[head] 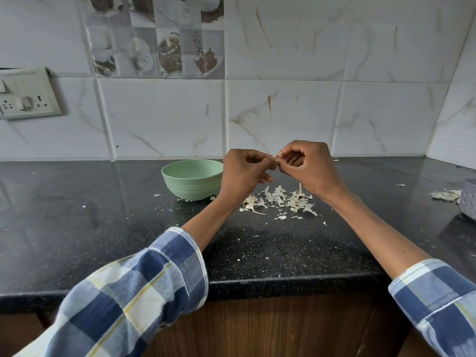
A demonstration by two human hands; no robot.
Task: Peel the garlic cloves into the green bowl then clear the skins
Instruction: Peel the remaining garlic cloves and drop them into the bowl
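My left hand and right hand raised over counter, fingertips of both pinching what looks like one garlic clove, green bowl just left, skins heaped beneath

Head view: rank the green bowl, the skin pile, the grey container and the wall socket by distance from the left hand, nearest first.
From the left hand:
1. Green bowl, right beside it on its left.
2. Skin pile, on the counter just below and to the right.
3. Wall socket, far left on the tiles.
4. Grey container, at the far right edge.
The last two are close to call.
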